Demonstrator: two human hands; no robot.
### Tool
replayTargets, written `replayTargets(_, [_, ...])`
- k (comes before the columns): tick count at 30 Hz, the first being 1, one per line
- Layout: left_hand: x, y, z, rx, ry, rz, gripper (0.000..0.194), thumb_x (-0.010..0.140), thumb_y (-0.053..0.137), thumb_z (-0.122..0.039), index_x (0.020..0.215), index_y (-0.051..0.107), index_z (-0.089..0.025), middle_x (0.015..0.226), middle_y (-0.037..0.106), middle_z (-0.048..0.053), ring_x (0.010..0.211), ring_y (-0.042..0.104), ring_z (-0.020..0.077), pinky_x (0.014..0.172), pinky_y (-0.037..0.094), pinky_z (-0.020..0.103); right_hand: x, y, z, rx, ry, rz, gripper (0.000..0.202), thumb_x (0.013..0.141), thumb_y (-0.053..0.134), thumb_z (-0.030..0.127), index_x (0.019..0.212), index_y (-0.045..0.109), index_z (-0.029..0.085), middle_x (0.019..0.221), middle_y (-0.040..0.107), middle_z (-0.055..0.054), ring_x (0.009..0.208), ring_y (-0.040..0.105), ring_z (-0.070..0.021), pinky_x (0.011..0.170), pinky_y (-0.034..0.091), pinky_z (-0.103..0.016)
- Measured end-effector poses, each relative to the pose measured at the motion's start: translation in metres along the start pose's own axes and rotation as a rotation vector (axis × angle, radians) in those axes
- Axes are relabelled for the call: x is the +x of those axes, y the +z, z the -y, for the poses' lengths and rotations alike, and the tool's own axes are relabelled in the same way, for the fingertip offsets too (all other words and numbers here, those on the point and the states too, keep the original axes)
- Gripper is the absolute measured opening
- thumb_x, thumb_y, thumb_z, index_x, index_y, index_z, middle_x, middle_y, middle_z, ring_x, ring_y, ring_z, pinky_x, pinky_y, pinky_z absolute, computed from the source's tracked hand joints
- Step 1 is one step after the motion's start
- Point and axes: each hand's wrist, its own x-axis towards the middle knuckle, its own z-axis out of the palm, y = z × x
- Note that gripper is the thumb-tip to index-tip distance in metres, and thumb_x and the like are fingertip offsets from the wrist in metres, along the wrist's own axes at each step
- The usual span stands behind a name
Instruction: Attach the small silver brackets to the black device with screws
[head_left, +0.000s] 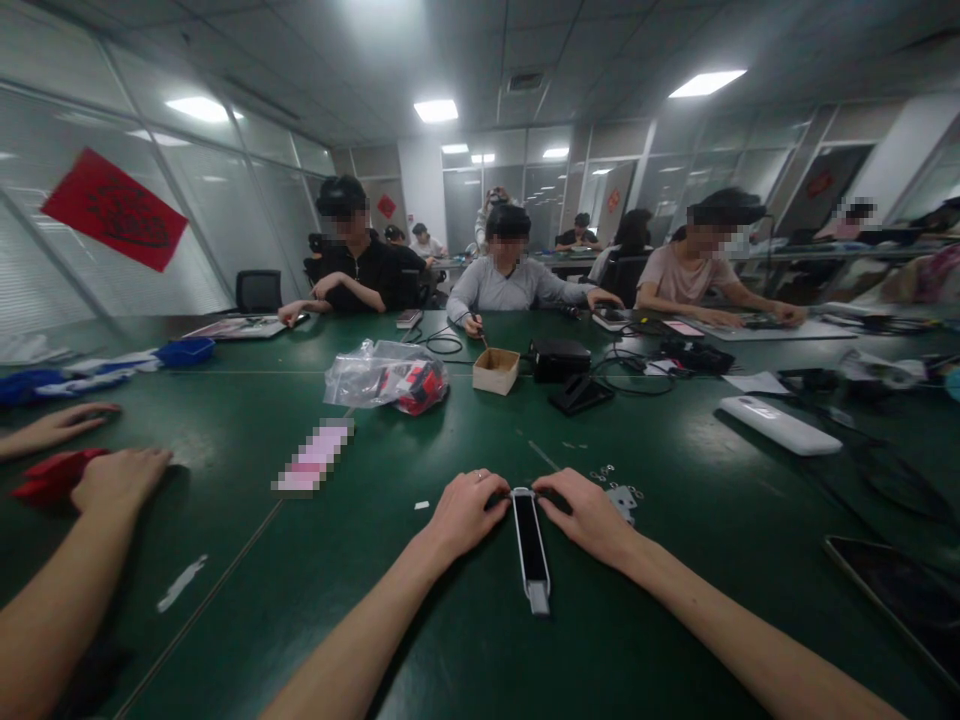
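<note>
A narrow, long object with a black face and a pale frame (532, 540) lies on the green table, a light tab at its near end. Its exact kind I cannot make out. At its far left corner, my left hand (469, 512) has thumb and fingers closed on the edge; a ring shows on one finger. My right hand (589, 512) grips the far right corner in the same way, fingers curled. Just beyond my right hand lie several small loops (604, 474) and a flat grey piece with holes (622, 502), partly hidden by that hand.
A clear plastic bag with red items (386, 378), an open box (496, 372) and a black box (559, 358) stand farther back. A white power bank-like block (780, 425) and cables lie right. At left, another person's hand rests by a red cloth (56, 475). Co-workers sit opposite.
</note>
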Motion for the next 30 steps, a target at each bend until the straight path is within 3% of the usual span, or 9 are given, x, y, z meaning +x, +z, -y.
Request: replayTargets(30, [-0.0002, -0.0025, -0.0014, 0.000, 0.008, -0.016, 0.010, 0.083, 0.055, -0.022, 0.092, 0.061, -0.021, 0.090, 0.063, 0.001, 0.083, 0.058, 0.0154, 0.073, 0.042, 0.025, 0.0002, 0.0038, -0.0037, -0.027, -0.052, -0.018, 0.018, 0.084, 0.051, 0.015, 0.099, 0.061, 0.017, 0.093, 0.065, -0.007, 0.088, 0.058, -0.0193, 0.079, 0.050, -0.037])
